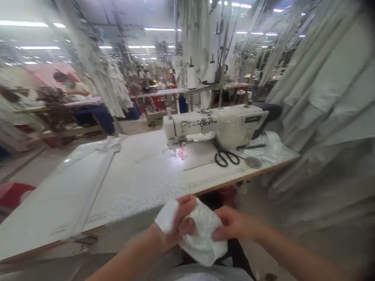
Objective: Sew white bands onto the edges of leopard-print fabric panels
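Note:
A crumpled piece of white cloth (pixel 205 230) is held between my two hands, just in front of the table's near edge. My left hand (pixel 183 220) is closed on its left side, with a flap of the fabric showing beside the wrist. On the right side, my right hand (pixel 231 224) pinches the cloth between thumb and fingers. Beyond them stands a white sewing machine (pixel 202 127), its lamp lighting the needle area. Black-handled scissors (pixel 226 157) lie on the table by the machine's base.
White cloth (pixel 272 146) is heaped at the table's (pixel 140 171) right end. A pale strip (pixel 96 187) runs along its left part. Large white fabric pieces (pixel 331 109) hang close on the right. Thread cones (pixel 192 77) stand behind the machine. A person (pixel 68 84) sits far left.

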Tool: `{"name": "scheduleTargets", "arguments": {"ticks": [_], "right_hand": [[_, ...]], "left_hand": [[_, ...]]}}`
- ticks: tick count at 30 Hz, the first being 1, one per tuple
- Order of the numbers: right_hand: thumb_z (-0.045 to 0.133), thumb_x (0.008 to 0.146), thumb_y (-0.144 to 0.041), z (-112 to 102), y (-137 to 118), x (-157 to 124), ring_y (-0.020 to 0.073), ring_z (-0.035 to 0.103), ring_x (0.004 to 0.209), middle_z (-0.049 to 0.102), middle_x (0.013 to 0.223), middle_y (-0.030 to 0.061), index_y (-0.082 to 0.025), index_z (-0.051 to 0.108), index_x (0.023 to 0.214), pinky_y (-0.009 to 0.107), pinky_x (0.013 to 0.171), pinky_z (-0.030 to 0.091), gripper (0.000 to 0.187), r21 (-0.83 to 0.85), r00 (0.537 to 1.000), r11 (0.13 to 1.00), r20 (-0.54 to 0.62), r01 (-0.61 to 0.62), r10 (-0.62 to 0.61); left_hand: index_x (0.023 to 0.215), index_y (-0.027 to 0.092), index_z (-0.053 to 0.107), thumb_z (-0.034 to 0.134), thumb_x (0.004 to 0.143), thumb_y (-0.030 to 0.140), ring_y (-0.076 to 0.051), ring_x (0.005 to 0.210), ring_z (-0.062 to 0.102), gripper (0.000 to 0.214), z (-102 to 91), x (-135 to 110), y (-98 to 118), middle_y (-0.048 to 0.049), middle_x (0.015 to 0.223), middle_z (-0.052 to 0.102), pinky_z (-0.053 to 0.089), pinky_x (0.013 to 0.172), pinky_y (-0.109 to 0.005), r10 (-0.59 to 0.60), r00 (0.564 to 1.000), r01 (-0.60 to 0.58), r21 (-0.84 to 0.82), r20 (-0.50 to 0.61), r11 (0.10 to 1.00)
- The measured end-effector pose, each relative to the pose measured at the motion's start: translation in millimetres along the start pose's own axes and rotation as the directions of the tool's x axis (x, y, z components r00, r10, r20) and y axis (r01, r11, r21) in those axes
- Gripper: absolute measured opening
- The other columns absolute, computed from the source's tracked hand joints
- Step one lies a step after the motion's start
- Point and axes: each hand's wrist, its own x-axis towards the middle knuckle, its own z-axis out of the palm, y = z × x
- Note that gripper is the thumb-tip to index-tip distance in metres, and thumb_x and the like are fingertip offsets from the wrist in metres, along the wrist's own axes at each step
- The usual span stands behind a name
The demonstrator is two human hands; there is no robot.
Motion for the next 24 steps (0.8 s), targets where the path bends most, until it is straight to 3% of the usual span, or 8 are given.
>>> {"name": "scheduleTargets", "arguments": {"ticks": [3,7,11,14,17,20,22,24], "right_hand": [[0.072,0.068,-0.037,-36.5,-0.1,-41.7,0.0106,0.054,0.061,0.061,0.068,-0.0015,-0.011,0.067,0.080,0.021,0.060,0.042,0.029,0.015,0.982,0.999,-0.183,-0.048,0.050],[0.070,0.071,-0.035,-56.3,3.7,-69.3,0.0132,0.057,0.079,0.063,0.086,-0.0002,-0.016,0.066,0.094,0.024,0.075,0.042,0.030,-0.016,0.929,1.000,-0.370,-0.012,0.005],[0.077,0.062,-0.026,-43.3,15.8,-45.2,0.0153,0.056,0.094,0.062,0.103,0.0006,-0.020,0.057,0.115,0.027,0.085,0.042,0.057,0.072,0.980,0.997,-0.199,0.026,-0.011],[0.080,0.057,-0.027,-41.0,23.5,-31.3,0.0121,0.060,0.071,0.064,0.078,-0.0023,-0.014,0.064,0.100,0.024,0.070,0.048,0.047,0.169,0.995,0.981,-0.019,-0.095,0.100],[0.082,0.052,-0.031,-65.8,33.3,-40.2,0.0113,0.060,0.063,0.065,0.072,-0.0019,-0.011,0.066,0.085,0.021,0.061,0.049,0.042,0.182,0.959,0.945,-0.023,-0.272,0.281],[0.084,0.049,-0.030,-105.6,59.8,-62.2,0.0120,0.061,0.063,0.066,0.074,-0.0019,-0.011,0.064,0.081,0.020,0.056,0.049,0.041,0.172,0.904,0.902,-0.102,-0.396,0.416],[0.080,0.061,-0.027,-127.5,88.0,-78.6,0.0095,0.058,0.057,0.063,0.068,-0.0040,-0.011,0.062,0.078,0.018,0.051,0.047,0.029,0.168,0.864,0.879,-0.174,-0.447,0.472],[0.069,0.077,-0.026,-141.1,118.6,-95.2,0.0075,0.055,0.052,0.059,0.066,-0.0049,-0.011,0.060,0.077,0.018,0.048,0.046,0.017,0.161,0.819,0.858,-0.256,-0.488,0.514]], "left_hand": [[0.075,0.015,0.052,0.073,0.068,0.033,0.003,0.030,0.023,0.029,-2.5,17.0,0.6,0.0085,0.044,0.045,0.020,0.037,-0.012,-0.072,0.995,0.080,-0.119,0.066,0.990],[0.089,0.015,0.055,0.071,0.071,0.029,0.004,0.030,0.025,0.027,-4.8,25.7,-17.4,0.0020,0.065,0.058,0.013,0.034,-0.013,-0.184,0.963,0.186,0.004,0.196,0.982],[0.093,0.017,0.056,0.066,0.075,0.032,0.002,0.029,0.026,0.025,1.5,34.1,-19.0,0.0047,0.056,0.050,0.011,0.032,-0.015,-0.281,0.904,0.228,0.194,0.322,0.954],[0.099,0.018,0.056,0.064,0.077,0.034,0.002,0.028,0.022,0.029,-0.9,41.3,-5.2,0.0068,0.050,0.045,0.011,0.032,-0.015,-0.310,0.897,0.219,0.293,0.315,0.931],[0.115,0.022,0.051,0.068,0.072,0.033,-0.002,0.038,0.040,0.048,-21.5,52.7,-6.3,0.0020,0.070,0.059,0.028,0.037,-0.014,-0.280,0.914,0.154,0.388,0.294,0.909],[0.114,0.023,0.055,0.068,0.066,0.024,-0.017,0.081,0.059,0.050,-55.1,77.1,-40.3,-0.0015,0.100,0.063,0.046,0.070,-0.023,-0.295,0.931,0.068,0.692,0.215,0.719],[0.095,0.020,0.065,0.060,0.066,0.018,-0.021,0.088,0.059,0.029,-76.3,99.6,-73.8,-0.0014,0.096,0.066,0.044,0.081,-0.028,-0.261,0.964,0.088,0.880,0.043,0.467],[0.084,0.018,0.066,0.052,0.070,0.017,-0.024,0.089,0.060,0.021,-92.8,122.0,-104.0,-0.0052,0.095,0.067,0.044,0.083,-0.031,-0.231,0.972,0.140,0.915,-0.053,0.379]]}}
